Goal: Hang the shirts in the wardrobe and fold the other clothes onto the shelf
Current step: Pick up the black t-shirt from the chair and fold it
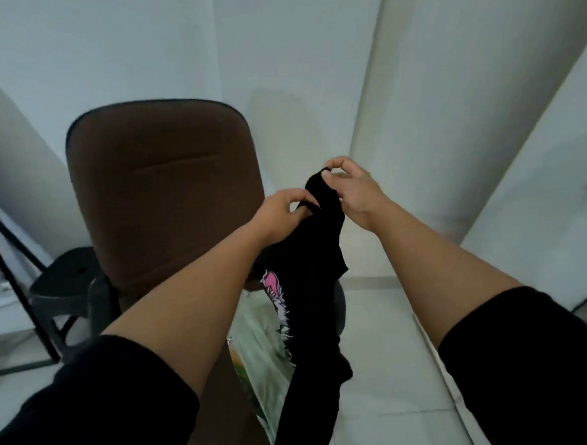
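Left hand (281,212) and right hand (352,190) each pinching black shirt's (307,288) top edge, brown chair (164,190) just behind, pale floor (383,369) open to the right

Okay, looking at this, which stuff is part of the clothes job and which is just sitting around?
Part of the job: black printed shirt, pinched by left hand and right hand; pale green garment underneath.

Lying about: brown padded office chair; black plastic stool.

Stool (68,280) left of chair (164,190)
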`<state>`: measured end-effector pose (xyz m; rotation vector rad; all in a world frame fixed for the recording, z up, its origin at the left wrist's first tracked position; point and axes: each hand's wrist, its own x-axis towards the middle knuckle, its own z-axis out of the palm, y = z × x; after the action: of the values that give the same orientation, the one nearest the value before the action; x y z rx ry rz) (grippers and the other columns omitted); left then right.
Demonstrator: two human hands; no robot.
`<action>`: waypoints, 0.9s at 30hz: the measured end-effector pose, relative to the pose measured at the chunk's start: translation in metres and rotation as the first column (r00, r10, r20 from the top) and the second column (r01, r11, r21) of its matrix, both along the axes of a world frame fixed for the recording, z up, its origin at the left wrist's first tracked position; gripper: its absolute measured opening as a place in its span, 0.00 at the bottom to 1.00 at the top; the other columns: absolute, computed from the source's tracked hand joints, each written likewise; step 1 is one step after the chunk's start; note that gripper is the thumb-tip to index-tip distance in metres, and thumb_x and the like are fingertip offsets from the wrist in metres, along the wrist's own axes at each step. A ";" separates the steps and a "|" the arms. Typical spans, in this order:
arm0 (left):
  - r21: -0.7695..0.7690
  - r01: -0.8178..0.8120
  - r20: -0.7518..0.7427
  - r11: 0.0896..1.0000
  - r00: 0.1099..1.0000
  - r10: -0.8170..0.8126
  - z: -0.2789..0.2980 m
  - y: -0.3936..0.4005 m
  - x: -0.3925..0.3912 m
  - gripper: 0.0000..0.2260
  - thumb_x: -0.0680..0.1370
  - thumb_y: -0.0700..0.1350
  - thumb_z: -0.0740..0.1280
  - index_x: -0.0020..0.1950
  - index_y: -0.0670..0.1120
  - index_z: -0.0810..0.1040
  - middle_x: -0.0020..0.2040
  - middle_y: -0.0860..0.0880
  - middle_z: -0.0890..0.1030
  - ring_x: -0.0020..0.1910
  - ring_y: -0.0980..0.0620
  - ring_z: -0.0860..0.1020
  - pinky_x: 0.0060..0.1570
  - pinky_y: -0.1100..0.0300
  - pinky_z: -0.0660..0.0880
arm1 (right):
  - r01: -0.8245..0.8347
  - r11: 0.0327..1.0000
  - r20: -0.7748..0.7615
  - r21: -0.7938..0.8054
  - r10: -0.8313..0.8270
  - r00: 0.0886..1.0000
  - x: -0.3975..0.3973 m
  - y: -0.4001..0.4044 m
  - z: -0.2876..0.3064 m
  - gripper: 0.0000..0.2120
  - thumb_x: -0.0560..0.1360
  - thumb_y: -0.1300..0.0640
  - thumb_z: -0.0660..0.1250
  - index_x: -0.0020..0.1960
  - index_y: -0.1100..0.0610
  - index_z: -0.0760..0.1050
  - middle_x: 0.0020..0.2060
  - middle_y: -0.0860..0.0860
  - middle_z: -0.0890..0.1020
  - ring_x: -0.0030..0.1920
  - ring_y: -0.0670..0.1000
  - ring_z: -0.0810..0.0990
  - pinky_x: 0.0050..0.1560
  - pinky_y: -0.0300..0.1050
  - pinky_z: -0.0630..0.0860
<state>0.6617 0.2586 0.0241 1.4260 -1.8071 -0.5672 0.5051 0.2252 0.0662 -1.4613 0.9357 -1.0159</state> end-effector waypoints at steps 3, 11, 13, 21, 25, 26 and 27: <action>-0.024 -0.004 -0.035 1.000 0.999 0.003 0.044 0.009 -0.017 0.11 0.78 0.39 0.63 0.44 0.53 0.79 0.41 0.49 0.82 0.41 0.46 0.79 0.46 0.54 0.75 | 0.044 0.995 -0.023 -0.091 -0.046 0.999 -0.020 0.014 0.036 0.04 0.78 0.59 0.64 0.46 0.51 0.74 0.36 0.49 0.75 0.31 0.47 0.74 0.33 0.39 0.72; -0.253 -0.233 -0.097 0.939 0.972 0.215 0.111 0.015 -0.052 0.05 0.76 0.46 0.66 0.48 0.47 0.80 0.42 0.49 0.82 0.43 0.51 0.79 0.43 0.64 0.70 | -0.031 0.965 -0.225 -0.261 -0.030 0.974 -0.051 0.032 0.072 0.39 0.73 0.59 0.71 0.74 0.40 0.53 0.50 0.58 0.84 0.50 0.54 0.84 0.55 0.47 0.79; -0.227 -0.207 -0.162 0.952 0.972 0.173 0.115 0.016 -0.058 0.07 0.77 0.49 0.66 0.53 0.51 0.77 0.43 0.49 0.82 0.45 0.51 0.79 0.43 0.65 0.70 | 0.075 0.938 -0.196 -0.337 -0.148 0.969 -0.054 0.030 0.079 0.32 0.75 0.61 0.67 0.72 0.42 0.59 0.48 0.58 0.84 0.49 0.55 0.83 0.57 0.51 0.78; 0.231 -0.133 0.312 0.964 0.949 0.056 0.042 0.044 -0.021 0.21 0.73 0.52 0.71 0.64 0.47 0.73 0.58 0.46 0.79 0.58 0.46 0.77 0.53 0.60 0.71 | 0.189 0.917 -0.064 -0.351 -0.224 0.972 -0.066 0.020 0.110 0.24 0.75 0.61 0.66 0.65 0.40 0.66 0.51 0.55 0.80 0.51 0.53 0.81 0.58 0.47 0.77; 0.238 -0.216 0.184 0.947 0.967 0.174 0.030 0.060 0.017 0.13 0.74 0.53 0.70 0.56 0.51 0.79 0.52 0.50 0.82 0.52 0.50 0.79 0.53 0.57 0.74 | 0.305 0.887 -0.081 -0.347 -0.352 0.932 -0.076 0.013 0.101 0.22 0.75 0.59 0.65 0.63 0.40 0.67 0.53 0.55 0.79 0.53 0.54 0.80 0.58 0.48 0.76; 0.210 -0.242 0.201 0.947 0.959 0.200 0.034 0.063 0.028 0.12 0.74 0.53 0.70 0.54 0.51 0.78 0.50 0.51 0.81 0.51 0.51 0.79 0.51 0.57 0.74 | 0.328 0.883 -0.077 -0.336 -0.373 0.925 -0.079 0.011 0.096 0.21 0.75 0.59 0.65 0.63 0.40 0.67 0.54 0.55 0.79 0.53 0.54 0.80 0.59 0.49 0.76; 0.179 -0.265 0.220 0.947 0.949 0.224 0.041 0.066 0.038 0.11 0.74 0.53 0.70 0.53 0.50 0.78 0.49 0.50 0.81 0.50 0.50 0.79 0.50 0.57 0.74 | 0.350 0.880 -0.069 -0.321 -0.391 0.918 -0.081 0.009 0.092 0.21 0.75 0.60 0.65 0.63 0.40 0.67 0.54 0.54 0.79 0.53 0.53 0.80 0.59 0.50 0.76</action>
<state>0.6999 0.3245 0.0650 1.8768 -1.7204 -0.5101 0.4241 0.2343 0.1578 -1.6545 1.2316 -1.4080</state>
